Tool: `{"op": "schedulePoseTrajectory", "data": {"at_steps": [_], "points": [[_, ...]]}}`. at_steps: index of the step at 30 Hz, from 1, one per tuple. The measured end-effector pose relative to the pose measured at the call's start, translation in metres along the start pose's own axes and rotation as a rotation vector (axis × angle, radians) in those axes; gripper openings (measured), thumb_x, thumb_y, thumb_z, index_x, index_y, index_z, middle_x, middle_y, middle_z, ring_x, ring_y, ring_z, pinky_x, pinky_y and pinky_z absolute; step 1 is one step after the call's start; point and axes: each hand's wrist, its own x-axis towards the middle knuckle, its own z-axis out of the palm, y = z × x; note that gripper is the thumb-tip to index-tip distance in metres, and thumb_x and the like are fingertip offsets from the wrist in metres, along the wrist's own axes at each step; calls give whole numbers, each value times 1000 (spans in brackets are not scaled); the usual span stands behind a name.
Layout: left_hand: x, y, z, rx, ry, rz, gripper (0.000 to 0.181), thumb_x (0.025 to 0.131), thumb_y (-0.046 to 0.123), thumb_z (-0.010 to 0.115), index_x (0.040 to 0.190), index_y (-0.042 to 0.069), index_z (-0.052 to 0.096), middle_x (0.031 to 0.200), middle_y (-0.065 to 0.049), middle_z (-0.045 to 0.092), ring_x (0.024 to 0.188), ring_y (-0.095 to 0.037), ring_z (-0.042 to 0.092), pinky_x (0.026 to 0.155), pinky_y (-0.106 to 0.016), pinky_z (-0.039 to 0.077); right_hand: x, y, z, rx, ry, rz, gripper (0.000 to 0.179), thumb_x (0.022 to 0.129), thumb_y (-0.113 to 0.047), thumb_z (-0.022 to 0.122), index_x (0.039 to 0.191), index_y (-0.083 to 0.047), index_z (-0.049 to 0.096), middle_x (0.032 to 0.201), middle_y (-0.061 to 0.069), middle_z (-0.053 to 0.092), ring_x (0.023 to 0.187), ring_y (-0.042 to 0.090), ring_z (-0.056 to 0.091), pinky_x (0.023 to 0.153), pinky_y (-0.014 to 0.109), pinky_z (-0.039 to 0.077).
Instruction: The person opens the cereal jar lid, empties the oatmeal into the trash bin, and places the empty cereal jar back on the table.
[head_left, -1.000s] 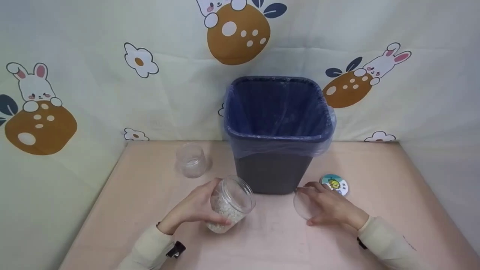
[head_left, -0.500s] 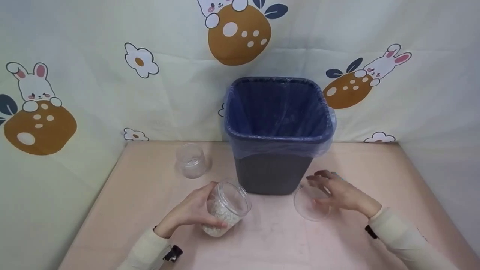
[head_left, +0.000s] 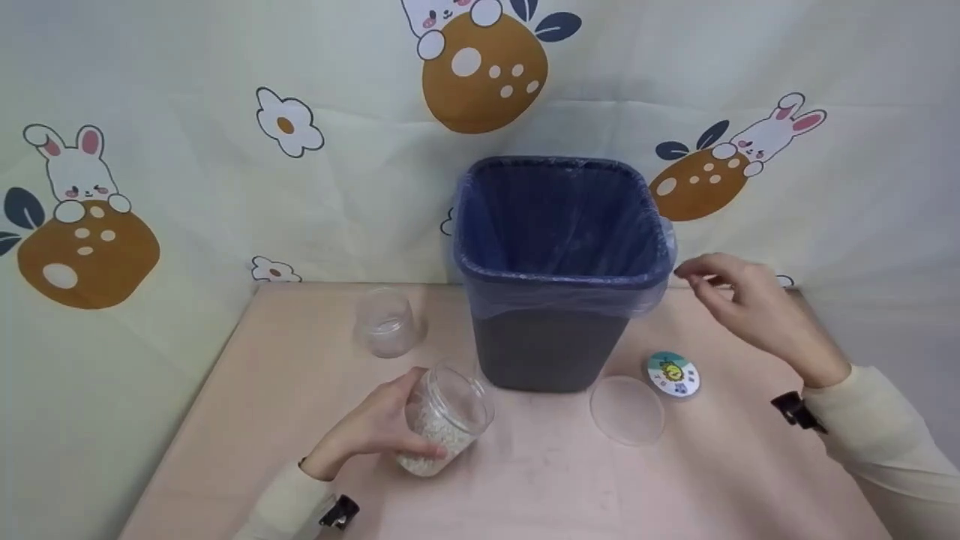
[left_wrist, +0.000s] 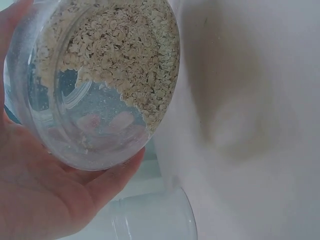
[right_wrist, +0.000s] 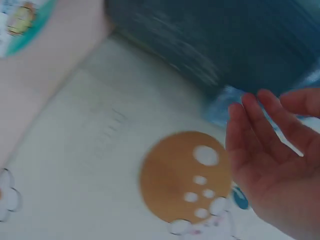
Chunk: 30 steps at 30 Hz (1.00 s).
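My left hand [head_left: 379, 420] grips a clear plastic jar [head_left: 444, 429] of rolled oats, its open mouth tipped toward the bin. In the left wrist view the oats [left_wrist: 120, 55] slope to one side inside it. My right hand [head_left: 757, 315] holds nothing and is raised beside the right rim of the dark bin [head_left: 551, 345], which has a clear liner folded over its edge. In the right wrist view the fingertips [right_wrist: 235, 111] overlap the liner [right_wrist: 222, 107]. A round clear lid [head_left: 627, 411] lies right of the bin's base.
Left of the bin stands a second clear jar [head_left: 385, 322], looking empty. A round white and teal disc [head_left: 673, 374] with a cartoon print lies beside the clear lid. Behind the table hangs a printed cloth [head_left: 360, 195].
The right hand has let go of the clear lid and risen to the bin's right rim, uncovering the printed disc. The left hand and jar have shifted slightly left and toward me.
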Motion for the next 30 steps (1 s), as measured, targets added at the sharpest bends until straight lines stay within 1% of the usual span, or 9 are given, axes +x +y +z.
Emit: {"op": "schedulePoseTrajectory", "data": {"at_steps": [2,4,7,12,15,18,24,27,30], "points": [[-1,0,0,-10,-4,2,91,61,36,90,132,0,47,113,-8,60,101,-26,58,88,-48,46,9,-11,-7,6,93,-7,19,95,-2,54,105,-1,70,99,9,70,87,7,61,75,12,44],[-2,-1,0,-19,-7,6,89,61,34,91,131,0,48,112,-7,60,101,-26,58,88,-49,46,18,-22,-11,10,156,-18,18,95,-3,54,105,0,70,98,10,70,86,6,59,74,9,41],[-2,-1,0,-22,-10,11,88,61,33,91,130,0,48,112,-8,60,101,-27,58,87,-50,47,32,-36,-13,-23,174,-30,17,95,-7,56,104,0,69,97,11,69,86,13,61,75,17,43],[-3,-1,1,1,-13,-10,87,61,35,90,127,-2,48,108,-10,60,98,-29,58,84,-51,48,57,-48,-13,-122,115,-27,18,94,-10,57,99,2,69,90,13,69,79,25,64,70,38,49],[-4,-1,1,13,-13,-29,87,61,35,90,127,-3,48,106,-10,60,97,-29,58,83,-49,48,70,-48,-13,-183,95,-8,19,92,-12,58,91,2,71,78,12,69,66,22,63,59,36,49],[-5,0,1,12,-10,-42,87,61,35,90,127,-3,48,104,-8,60,96,-29,58,83,-47,48,79,-46,-14,-206,73,55,24,92,-19,60,84,0,73,70,8,67,56,19,58,50,31,43],[-6,1,-1,39,-9,-47,87,61,36,89,126,-4,48,101,-8,60,93,-28,58,81,-45,49,92,-38,-21,-113,-66,237,36,90,-34,65,83,0,74,66,8,66,54,17,54,46,29,40],[-6,0,-2,52,-11,-74,91,60,38,89,128,-6,46,103,-9,60,95,-29,58,81,-46,48,99,-32,-24,-48,-155,306,39,89,-37,68,84,1,74,68,6,67,58,15,58,50,27,44],[-7,0,-3,50,-13,-97,95,60,39,89,130,-7,44,105,-11,60,96,-30,57,82,-48,47,104,-27,-22,42,-223,357,36,88,-34,70,85,3,73,70,5,68,62,12,63,55,23,49]]}}
